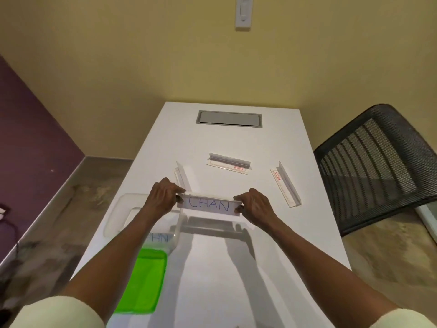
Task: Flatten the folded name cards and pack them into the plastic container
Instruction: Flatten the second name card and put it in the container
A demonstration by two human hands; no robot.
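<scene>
Holding up a clear name card with "CHAN" in blue, left hand pinching one end and right hand pinching the other, just above the white table. Sitting just left of the card: the see-through plastic container, its green lid nearer. Lying beyond the card: three more folded cards, with a black mesh chair to the right and a yellow wall behind.

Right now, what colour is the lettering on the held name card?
Blue, on the white name card; head view.
</scene>
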